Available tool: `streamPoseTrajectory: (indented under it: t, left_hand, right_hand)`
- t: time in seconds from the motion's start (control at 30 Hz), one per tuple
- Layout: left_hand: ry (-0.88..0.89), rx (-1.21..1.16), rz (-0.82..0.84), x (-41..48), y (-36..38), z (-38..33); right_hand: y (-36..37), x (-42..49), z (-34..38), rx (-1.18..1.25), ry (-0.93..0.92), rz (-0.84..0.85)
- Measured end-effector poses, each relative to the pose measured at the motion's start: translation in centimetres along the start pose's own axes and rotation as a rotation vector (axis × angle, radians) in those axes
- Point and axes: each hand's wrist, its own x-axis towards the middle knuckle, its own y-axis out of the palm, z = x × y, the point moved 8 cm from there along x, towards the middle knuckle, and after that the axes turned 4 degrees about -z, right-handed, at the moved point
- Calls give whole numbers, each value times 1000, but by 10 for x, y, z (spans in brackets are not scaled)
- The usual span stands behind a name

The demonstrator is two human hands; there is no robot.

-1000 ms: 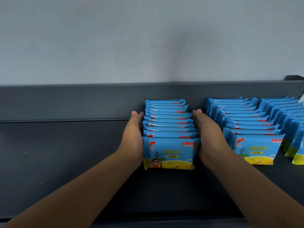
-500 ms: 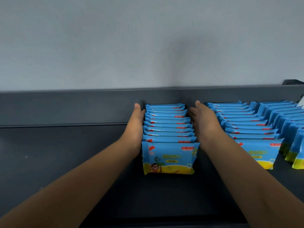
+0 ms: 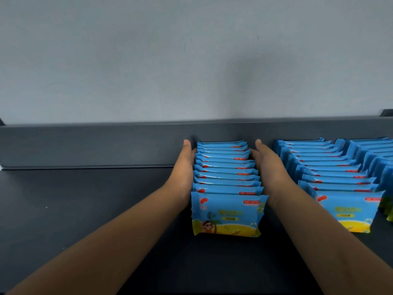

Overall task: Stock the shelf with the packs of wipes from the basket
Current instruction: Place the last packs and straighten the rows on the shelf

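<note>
A row of wipes packs (image 3: 227, 184) stands on the dark shelf (image 3: 85, 209), pressed between both flat, unclenched grips: left hand (image 3: 184, 173), right hand (image 3: 269, 167). Squaring step; next, probably release and fetch more from the unseen basket.
</note>
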Motion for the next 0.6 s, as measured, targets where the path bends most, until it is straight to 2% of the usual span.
streamPoseTrajectory:
  t: [0.37, 0.6]
  left_hand:
    - [13, 39, -53, 7, -4, 0]
    - [35, 43, -30, 4, -1, 0]
  right_hand:
    - [-3, -1, -3, -43, -19, -40]
    - [-5, -4, -2, -85, -40, -85]
